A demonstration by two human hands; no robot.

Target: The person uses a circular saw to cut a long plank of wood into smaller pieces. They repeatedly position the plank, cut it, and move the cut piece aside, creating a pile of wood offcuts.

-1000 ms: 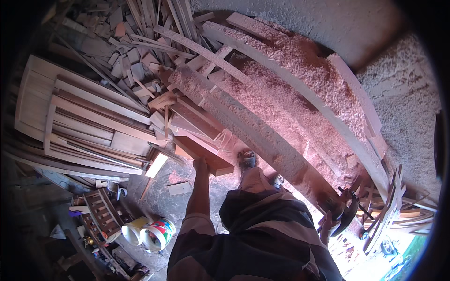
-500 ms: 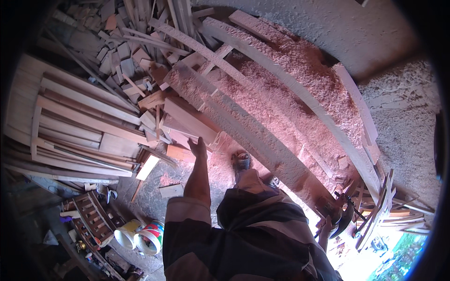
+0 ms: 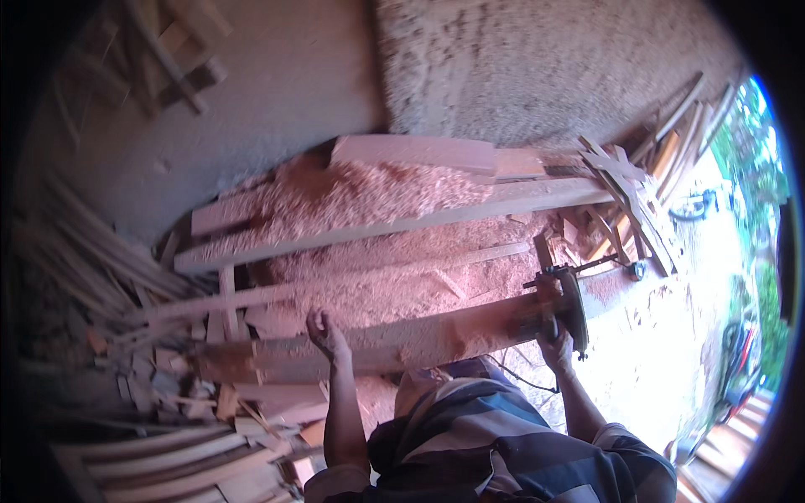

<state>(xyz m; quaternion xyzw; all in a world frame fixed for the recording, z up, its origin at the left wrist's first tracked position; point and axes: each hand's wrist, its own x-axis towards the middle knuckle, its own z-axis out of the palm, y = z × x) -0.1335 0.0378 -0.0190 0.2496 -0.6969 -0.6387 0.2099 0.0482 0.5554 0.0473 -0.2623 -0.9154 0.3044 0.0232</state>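
My right hand (image 3: 555,344) grips a dark power tool (image 3: 570,310) with metal fittings, resting at the right end of a long dusty plank (image 3: 402,334) that lies across in front of me. My left hand (image 3: 329,334) is raised near that plank's left part, fingers loosely curved and apart, with nothing in them; whether it touches the plank I cannot tell. Pink shavings (image 3: 386,193) lie heaped among pale beams (image 3: 444,210) beyond the plank. A cord dangles below the tool.
A wall (image 3: 251,84) rises behind the pile. Offcuts (image 3: 168,377) and stacked slats (image 3: 159,453) crowd the lower left, more boards (image 3: 637,210) lean at the right. A bright opening at the right shows greenery (image 3: 759,168) and what looks like a parked two-wheeler (image 3: 738,352).
One second ago my left hand held an orange board; it has let go and moved over toward the plank. My view has swung round, so the plank now runs crosswise. My right hand still grips the tool.
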